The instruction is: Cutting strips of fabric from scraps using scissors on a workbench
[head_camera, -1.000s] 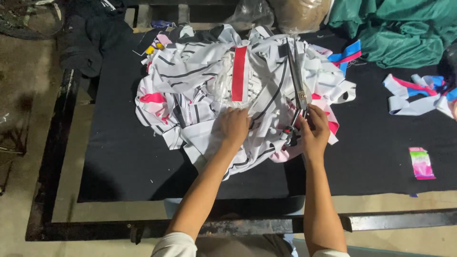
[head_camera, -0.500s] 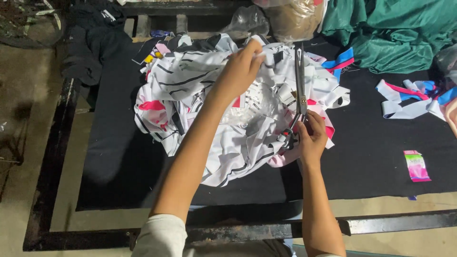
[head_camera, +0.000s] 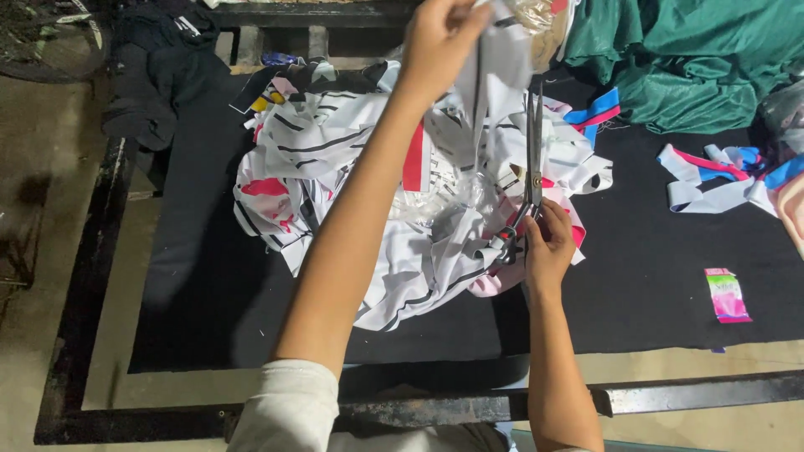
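A heap of white cloth pieces (head_camera: 335,159) with black stripes and pink and red patches lies on the black table top (head_camera: 193,293). My left hand (head_camera: 440,38) is raised high at the top of the view, pinching a white piece of that cloth (head_camera: 502,59) and lifting it off the heap. My right hand (head_camera: 548,247) rests at the heap's right edge, closed on the handles of long metal scissors (head_camera: 533,159) whose blades point away from me, beside the lifted piece.
Green fabric (head_camera: 687,59) is bunched at the back right. White, pink and blue strips (head_camera: 720,172) lie to the right, a small pink and green packet (head_camera: 727,295) near the front right. Dark clothing (head_camera: 155,75) hangs at the back left corner. A black metal frame (head_camera: 670,393) edges the table.
My left hand has risen from the middle of the heap to the top of the view, pulling a white piece up with it. My right hand has stayed on the scissors.
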